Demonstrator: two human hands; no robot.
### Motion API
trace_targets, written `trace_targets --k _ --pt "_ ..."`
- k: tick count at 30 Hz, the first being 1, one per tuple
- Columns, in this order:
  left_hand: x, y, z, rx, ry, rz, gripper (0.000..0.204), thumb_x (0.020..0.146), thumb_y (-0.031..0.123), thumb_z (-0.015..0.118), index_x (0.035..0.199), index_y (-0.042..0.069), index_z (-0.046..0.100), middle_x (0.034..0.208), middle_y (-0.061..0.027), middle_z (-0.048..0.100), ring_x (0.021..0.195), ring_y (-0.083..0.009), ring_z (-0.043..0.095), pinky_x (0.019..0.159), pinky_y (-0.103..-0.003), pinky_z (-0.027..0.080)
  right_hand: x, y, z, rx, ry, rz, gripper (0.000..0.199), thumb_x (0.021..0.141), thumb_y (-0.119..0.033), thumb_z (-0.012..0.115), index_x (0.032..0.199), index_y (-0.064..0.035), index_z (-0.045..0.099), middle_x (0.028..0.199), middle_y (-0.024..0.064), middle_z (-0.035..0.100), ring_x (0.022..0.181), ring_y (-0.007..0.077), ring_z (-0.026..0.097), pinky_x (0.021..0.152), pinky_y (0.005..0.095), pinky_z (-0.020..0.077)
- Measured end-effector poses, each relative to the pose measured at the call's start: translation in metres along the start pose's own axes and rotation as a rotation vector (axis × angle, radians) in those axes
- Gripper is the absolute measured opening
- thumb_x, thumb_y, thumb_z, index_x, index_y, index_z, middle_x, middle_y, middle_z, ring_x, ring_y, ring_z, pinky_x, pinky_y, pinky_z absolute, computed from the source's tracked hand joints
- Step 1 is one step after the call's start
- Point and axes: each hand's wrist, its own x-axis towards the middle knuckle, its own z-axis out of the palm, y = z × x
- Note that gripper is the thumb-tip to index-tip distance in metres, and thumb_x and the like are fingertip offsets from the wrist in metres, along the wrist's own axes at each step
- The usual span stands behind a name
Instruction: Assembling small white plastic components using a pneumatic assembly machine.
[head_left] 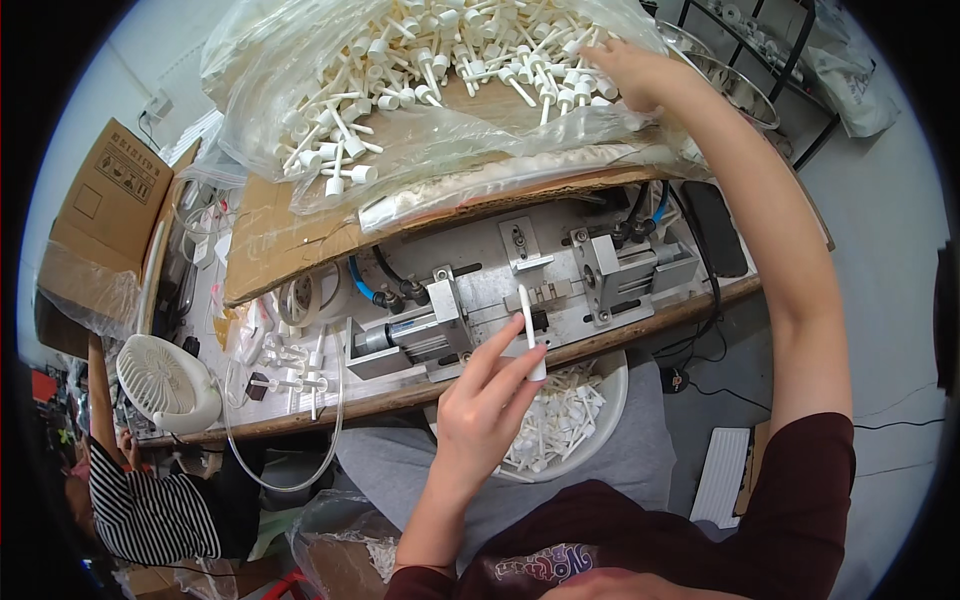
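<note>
My left hand (478,415) pinches a white plastic stem piece (530,335) between its fingers. The piece stands nearly upright in front of a metal clamping fixture (530,285), its thin end toward the fixture's middle. At the upper right, my right hand (635,75) reaches over a large heap of white capped plastic stems (430,60), fingers stretched out onto pieces at its right side. No piece is clearly seen in those fingers. Below my left hand, a white tub (618,410) on my lap holds many similar white pieces.
The heap lies on clear plastic sheeting over cardboard (290,235) above the fixture. Pneumatic cylinders (410,335) with hoses flank the fixture's middle. A white fan (168,385) and a cardboard box (105,205) stand left. A person in a striped shirt (150,505) works nearby. Metal bowls (740,90) sit upper right.
</note>
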Motion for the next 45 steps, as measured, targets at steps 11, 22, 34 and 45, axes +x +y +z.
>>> trace_targets --k 11,22,34,45 --pt "-0.005 -0.008 0.008 0.017 -0.038 0.049 0.033 0.073 0.001 0.083 0.106 0.004 0.076 0.127 -0.0131 0.066 0.081 -0.0167 0.071 0.069 -0.028 0.057 -0.015 -0.038 -0.062 0.558 -0.123 -0.092 0.073 0.061 -0.012 0.076 0.131 -0.0187 0.059 0.128 0.0145 0.048 0.109 0.0335 0.06 0.086 0.0424 0.0528" --pt "0.001 -0.018 0.02 0.29 0.055 0.127 0.031 0.076 0.006 0.081 0.106 0.004 0.075 0.124 -0.01 0.068 0.087 -0.0202 0.069 0.072 -0.032 0.056 -0.026 -0.093 -0.086 0.827 0.085 -0.31 0.039 0.073 -0.022 0.081 0.109 -0.0081 0.074 0.103 0.0127 0.063 0.088 0.0262 0.068 0.081 0.0375 0.0535" --pt "0.014 -0.008 0.022 0.527 -0.044 0.161 0.028 0.076 0.011 0.08 0.103 0.005 0.074 0.123 -0.007 0.071 0.064 -0.0199 0.065 0.06 -0.03 0.05 -0.044 -0.069 -0.056 1.415 0.251 0.002 0.034 0.082 -0.023 0.081 0.11 -0.0033 0.074 0.086 0.0029 0.071 0.076 0.0098 0.064 0.074 0.0252 0.052" --pt "0.013 -0.008 0.021 0.514 -0.089 0.095 0.03 0.075 0.012 0.08 0.104 0.005 0.075 0.125 -0.0052 0.07 0.055 -0.0199 0.062 0.057 -0.029 0.052 -0.11 -0.086 -0.067 1.654 0.632 -0.054 0.03 0.08 -0.009 0.078 0.11 -0.0102 0.076 0.099 0.0077 0.069 0.079 0.0178 0.07 0.067 0.0288 0.0562"
